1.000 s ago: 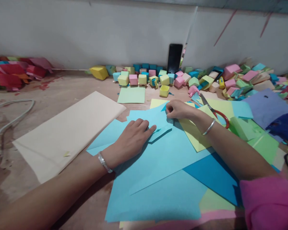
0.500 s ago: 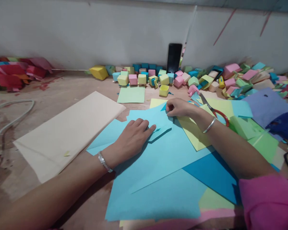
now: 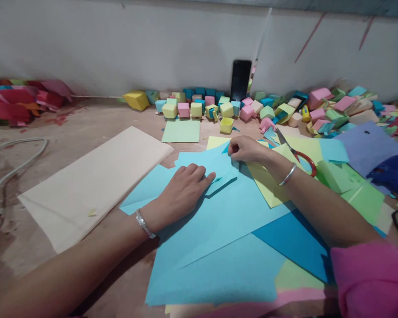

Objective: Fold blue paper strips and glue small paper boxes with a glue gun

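Observation:
Light blue paper (image 3: 202, 158) with a cut, uneven outline lies over a larger light blue sheet (image 3: 215, 229). My left hand (image 3: 185, 190) rests on it, palm down, thumb stretched out beside a small folded flap (image 3: 223, 187). At the paper's upper right edge, the fingers of my right hand (image 3: 243, 149) are closed and pinch the edge; the fingertips are partly hidden. Scissors (image 3: 298, 154) with red handles lie just right of my right hand, on yellow paper (image 3: 263, 187).
Small paper cubes (image 3: 196, 109) line the wall, with a phone (image 3: 240, 79) upright among them. A beige sheet (image 3: 96, 185) lies left, a green one (image 3: 181, 131) behind. At right are a heap of paper boxes (image 3: 345, 104) and a blue glue gun (image 3: 389, 174); a white cable (image 3: 36, 154) runs left.
My right hand and forearm have shifted very slightly to the left. My left hand and the papers look the same.

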Motion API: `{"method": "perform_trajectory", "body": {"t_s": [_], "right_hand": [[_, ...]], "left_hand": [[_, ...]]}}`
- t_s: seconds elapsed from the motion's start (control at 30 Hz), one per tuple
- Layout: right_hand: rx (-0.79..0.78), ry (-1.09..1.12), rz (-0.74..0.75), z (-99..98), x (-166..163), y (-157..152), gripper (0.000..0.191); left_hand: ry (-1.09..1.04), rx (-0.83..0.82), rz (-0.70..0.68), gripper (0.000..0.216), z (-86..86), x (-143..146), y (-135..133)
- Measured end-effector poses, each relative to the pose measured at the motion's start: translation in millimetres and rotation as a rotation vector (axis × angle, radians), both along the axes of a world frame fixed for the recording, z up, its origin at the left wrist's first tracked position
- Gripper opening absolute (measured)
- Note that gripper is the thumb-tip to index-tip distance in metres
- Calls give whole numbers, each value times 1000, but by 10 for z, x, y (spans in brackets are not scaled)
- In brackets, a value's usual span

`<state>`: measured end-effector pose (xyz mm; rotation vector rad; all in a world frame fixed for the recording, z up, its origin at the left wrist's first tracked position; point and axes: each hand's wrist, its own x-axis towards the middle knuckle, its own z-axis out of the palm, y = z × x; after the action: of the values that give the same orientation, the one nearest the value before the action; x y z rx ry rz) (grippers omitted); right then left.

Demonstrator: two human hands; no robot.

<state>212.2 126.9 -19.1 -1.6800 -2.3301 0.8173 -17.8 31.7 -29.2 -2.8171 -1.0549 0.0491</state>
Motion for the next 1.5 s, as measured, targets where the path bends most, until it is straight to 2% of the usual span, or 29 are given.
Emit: {"method": "perform_trajectory", "body": {"t_s": [0.07, 0.17, 0.23, 0.43, 0.6, 0.77, 0.87, 0.93, 1.03, 1.1, 1.5], "right_hand": [[-3, 36, 4, -17, -14, -18, 6], [89, -14, -23, -75, -87, -77, 25], [160, -75, -37, -109, -139, -107, 31], [113, -94, -17, -126, -155, -111, 11], [268, -29, 81, -132, -266, -233, 19], [107, -35, 103, -142, -234, -188, 6], [185, -6, 63, -154, -174, -146, 19], [247, 50, 97, -155, -190, -170, 16], [195, 114, 235, -144, -269, -240, 7], [150, 103, 276, -137, -307, -269, 9], [147, 99, 269, -127, -290, -269, 13]], "left_hand": [[8, 4, -3, 49, 2, -4, -4], [6, 10, -7, 49, -1, -7, -7], [-5, 11, -5, 49, -5, -7, -6], [-35, -3, -9, 55, -8, -8, -2], [-20, 11, -13, 52, -7, -4, -3], [-1, 19, -12, 53, 2, 4, 0], [0, 15, -11, 56, -1, 5, -4], [-10, 20, -5, 58, -8, 9, -5], [-17, 21, 5, 58, -12, 20, 2], [-16, 7, 4, 55, 0, 26, 9], [53, -61, 23, 29, 239, -111, 51]]}}
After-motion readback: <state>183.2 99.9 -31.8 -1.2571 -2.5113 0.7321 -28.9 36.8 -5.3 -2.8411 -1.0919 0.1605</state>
